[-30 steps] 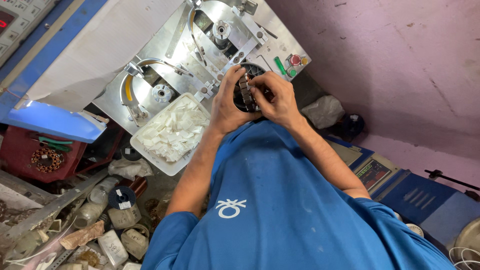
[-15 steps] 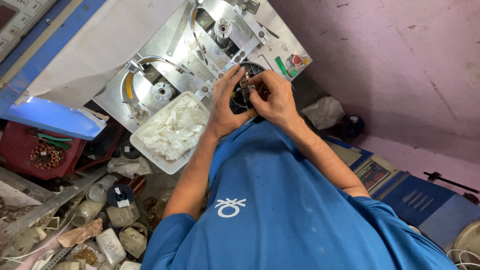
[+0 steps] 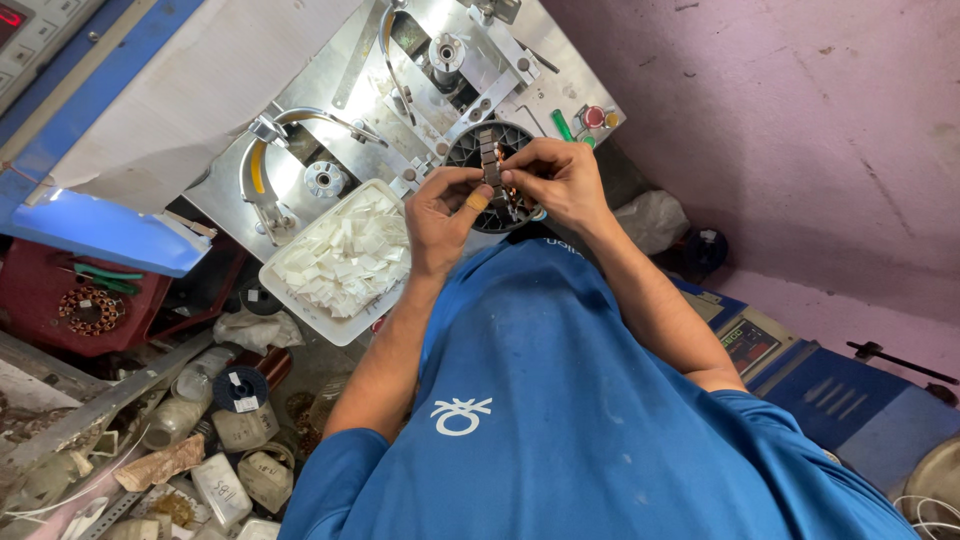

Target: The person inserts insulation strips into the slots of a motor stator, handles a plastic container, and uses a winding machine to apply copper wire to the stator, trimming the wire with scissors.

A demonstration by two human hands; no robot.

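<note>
Fingers (image 3: 470, 190) of both hands are pinched on a small dark slotted core (image 3: 491, 160), held upright just above the round black fixture (image 3: 470, 148) on the metal bench (image 3: 330, 60). Compared with half a second ago, the hands are raised slightly and the fixture is more exposed. Left hand (image 3: 445, 215) is closed on the core's lower end, right hand (image 3: 555, 180) on its side. A white tray (image 3: 340, 325) of paper slips is seen just beside the left hand.
</note>
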